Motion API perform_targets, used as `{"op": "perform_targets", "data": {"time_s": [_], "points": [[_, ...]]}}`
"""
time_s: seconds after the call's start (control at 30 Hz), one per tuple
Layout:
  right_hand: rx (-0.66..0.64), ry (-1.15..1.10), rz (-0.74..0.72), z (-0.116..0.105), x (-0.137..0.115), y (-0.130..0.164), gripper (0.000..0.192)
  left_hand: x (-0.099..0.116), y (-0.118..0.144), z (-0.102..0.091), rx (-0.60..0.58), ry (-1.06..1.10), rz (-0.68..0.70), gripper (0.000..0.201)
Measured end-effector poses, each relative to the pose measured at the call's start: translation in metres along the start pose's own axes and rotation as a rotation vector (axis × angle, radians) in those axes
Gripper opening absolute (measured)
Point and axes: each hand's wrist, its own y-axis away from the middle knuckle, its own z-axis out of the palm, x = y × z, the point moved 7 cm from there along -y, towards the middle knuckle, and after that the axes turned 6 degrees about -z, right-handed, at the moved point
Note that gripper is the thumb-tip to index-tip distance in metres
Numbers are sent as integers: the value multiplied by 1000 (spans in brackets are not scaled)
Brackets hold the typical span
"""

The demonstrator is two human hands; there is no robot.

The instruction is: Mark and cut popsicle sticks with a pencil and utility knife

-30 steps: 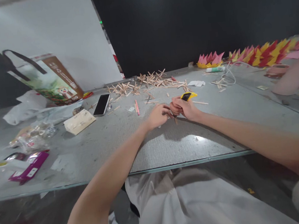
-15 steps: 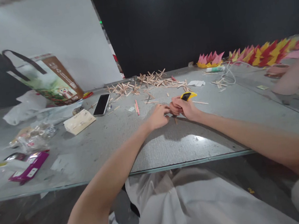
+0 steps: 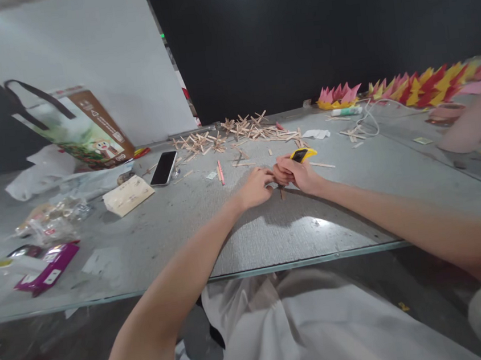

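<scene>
My right hand (image 3: 299,174) is closed around a yellow and black utility knife (image 3: 302,154), whose end sticks out behind the knuckles. My left hand (image 3: 256,187) pinches a small wooden stick (image 3: 282,192) that pokes down toward the grey table (image 3: 211,229) between the two hands. The hands touch each other over the middle of the table. Behind them lies a pile of wooden stick crosses (image 3: 235,131).
A black phone (image 3: 163,168), a pink pencil (image 3: 220,172) and a tan card (image 3: 127,195) lie to the left. A paper bag (image 3: 76,128) and plastic wrappers (image 3: 43,223) sit far left. Pink, red and yellow folded paper (image 3: 406,87) lines the back right; another person's arm (image 3: 472,118) rests there.
</scene>
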Motion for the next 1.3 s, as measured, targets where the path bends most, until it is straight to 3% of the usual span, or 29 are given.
{"op": "perform_targets", "data": {"time_s": [0.53, 0.8, 0.93, 1.07, 1.3], "points": [[-19, -8, -13, 1, -2, 0, 56, -2, 1, 0, 2, -121, 0, 39], [20, 48, 13, 2, -6, 1, 60, -5, 4, -8, 68, 91, -17, 29], [20, 39, 19, 2, -4, 1, 60, -5, 4, -5, 8, 178, -26, 33], [57, -1, 32, -2, -2, -1, 56, -1, 4, -2, -49, 188, -4, 34], [99, -27, 61, -5, -1, -1, 56, -1, 2, -3, 14, 214, -2, 34]]}}
